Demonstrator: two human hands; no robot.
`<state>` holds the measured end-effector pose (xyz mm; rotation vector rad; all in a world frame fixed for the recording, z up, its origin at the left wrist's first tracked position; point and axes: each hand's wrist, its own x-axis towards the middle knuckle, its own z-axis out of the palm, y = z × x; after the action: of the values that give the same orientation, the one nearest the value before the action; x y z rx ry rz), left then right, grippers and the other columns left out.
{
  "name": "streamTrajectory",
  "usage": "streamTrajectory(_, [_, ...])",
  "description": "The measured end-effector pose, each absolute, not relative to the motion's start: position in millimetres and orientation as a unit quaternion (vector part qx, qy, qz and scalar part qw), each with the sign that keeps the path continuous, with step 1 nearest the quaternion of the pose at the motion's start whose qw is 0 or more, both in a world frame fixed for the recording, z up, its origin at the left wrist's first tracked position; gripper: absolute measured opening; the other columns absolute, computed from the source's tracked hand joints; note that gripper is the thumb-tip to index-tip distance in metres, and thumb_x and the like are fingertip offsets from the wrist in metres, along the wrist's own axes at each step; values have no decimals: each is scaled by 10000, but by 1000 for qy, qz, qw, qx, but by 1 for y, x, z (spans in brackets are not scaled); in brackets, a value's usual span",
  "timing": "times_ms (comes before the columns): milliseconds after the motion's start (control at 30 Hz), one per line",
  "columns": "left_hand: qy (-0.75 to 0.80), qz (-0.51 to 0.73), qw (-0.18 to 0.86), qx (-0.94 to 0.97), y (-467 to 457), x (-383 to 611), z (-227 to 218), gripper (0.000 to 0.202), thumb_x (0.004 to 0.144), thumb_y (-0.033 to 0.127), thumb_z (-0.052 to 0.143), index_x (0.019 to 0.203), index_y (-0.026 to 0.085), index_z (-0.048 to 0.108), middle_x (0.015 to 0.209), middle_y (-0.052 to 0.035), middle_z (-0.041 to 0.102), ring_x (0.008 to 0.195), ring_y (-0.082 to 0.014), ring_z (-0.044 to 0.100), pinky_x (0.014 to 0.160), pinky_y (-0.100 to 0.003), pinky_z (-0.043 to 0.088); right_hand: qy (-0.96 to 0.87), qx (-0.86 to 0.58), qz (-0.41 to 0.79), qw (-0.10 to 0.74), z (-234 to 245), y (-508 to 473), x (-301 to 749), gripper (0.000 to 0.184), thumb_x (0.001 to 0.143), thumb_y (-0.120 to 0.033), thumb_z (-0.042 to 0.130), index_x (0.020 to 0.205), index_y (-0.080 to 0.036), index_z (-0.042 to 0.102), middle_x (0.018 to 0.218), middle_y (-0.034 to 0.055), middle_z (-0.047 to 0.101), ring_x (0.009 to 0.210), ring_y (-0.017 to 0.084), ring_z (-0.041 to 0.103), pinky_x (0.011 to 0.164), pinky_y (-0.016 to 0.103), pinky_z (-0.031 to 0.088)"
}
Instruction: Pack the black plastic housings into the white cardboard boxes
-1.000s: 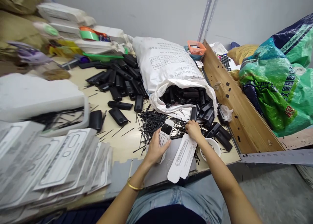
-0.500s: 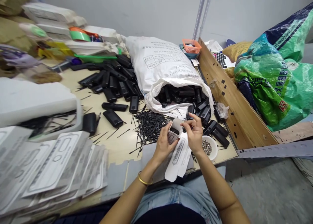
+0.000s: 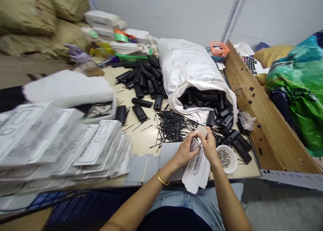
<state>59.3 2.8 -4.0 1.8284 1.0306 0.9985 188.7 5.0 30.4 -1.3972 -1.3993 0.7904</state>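
A small white printed carton (image 3: 198, 162) is between my hands at the table's front edge, its end flap raised toward the far side. My left hand (image 3: 185, 149) is wrapped round the carton's left side. My right hand (image 3: 210, 146) grips it from the right, fingers at the raised flap. What lies inside the carton is hidden by my fingers. Just beyond my hands spreads a pile of thin black sticks (image 3: 171, 126). A white bowl (image 3: 234, 162) of small metal parts (image 3: 223, 158) stands right of my right hand.
Flat printed cartons (image 3: 98, 141) are stacked at left, beside a white plastic tub (image 3: 114, 106) holding black sticks. A white woven sack (image 3: 189, 61) spills black plastic cases (image 3: 227, 118). More black cases (image 3: 141, 76) lie behind. A wooden board (image 3: 252, 99) borders the right side.
The camera view has turned left, so everything sits further right. My right hand has closed in on the carton's end, and the flap there now stands up between my hands.
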Motion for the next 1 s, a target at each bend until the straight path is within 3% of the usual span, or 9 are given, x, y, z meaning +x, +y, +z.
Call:
streamTrajectory(67, [406, 413, 423, 696, 1, 62, -6, 612, 773, 200, 595, 1282, 201, 255, 1355, -170, 427, 1268, -238, 437, 1050, -439, 363, -601, -569, 283, 485, 28, 1, 180, 175, 897, -303, 469, 955, -207, 603, 926, 49, 599, 876, 185, 565, 792, 322, 454])
streamTrajectory(200, [415, 452, 464, 638, 0, 68, -7, 688, 811, 181, 550, 1330, 212, 99, 1403, -208, 373, 1288, -228, 426, 1016, -425, 402, -644, -531, 247, 492, 29, -9, 171, 161, 889, -277, 485, 950, -211, 618, 1049, 85, 586, 1004, 211, 541, 867, 368, 440])
streamTrajectory(533, [450, 417, 453, 647, 5, 76, 0, 673, 778, 224, 579, 1290, 202, 143, 1358, -208, 398, 1264, -248, 449, 1030, -451, 378, -550, -565, 260, 557, 25, -6, 172, 187, 892, -253, 459, 940, -203, 632, 1005, 75, 642, 995, 195, 576, 901, 367, 441])
streamTrajectory(700, [467, 412, 437, 649, 3, 78, -8, 718, 754, 235, 614, 1291, 199, 140, 1386, -217, 339, 1305, -276, 396, 1030, -468, 378, -530, -601, 250, 544, 27, -3, 176, 222, 910, -277, 427, 952, -205, 633, 945, 61, 647, 914, 180, 595, 840, 332, 466])
streamTrajectory(800, [455, 425, 442, 646, 2, 80, -15, 637, 812, 233, 544, 1302, 200, 139, 1387, -209, 359, 1290, -244, 419, 1033, -448, 383, -578, -578, 205, 538, 22, -4, 173, 198, 900, -271, 456, 894, -211, 645, 936, 70, 654, 922, 191, 594, 837, 344, 472])
streamTrajectory(900, [451, 428, 430, 655, 6, 82, -12, 534, 844, 239, 479, 1284, 187, 181, 1357, -203, 413, 1214, -220, 499, 1001, -420, 418, -599, -549, 184, 553, 15, -7, 168, 198, 894, -266, 457, 929, -210, 644, 1000, 86, 659, 991, 207, 588, 883, 379, 465])
streamTrajectory(1000, [500, 342, 391, 693, 15, 64, 18, 543, 780, 317, 557, 1232, 183, 290, 1149, -137, 577, 941, -232, 644, 808, -386, 522, -595, -546, 236, 540, 14, -9, 170, 241, 906, -267, 431, 1047, -205, 616, 1117, 95, 633, 1082, 208, 565, 932, 393, 450])
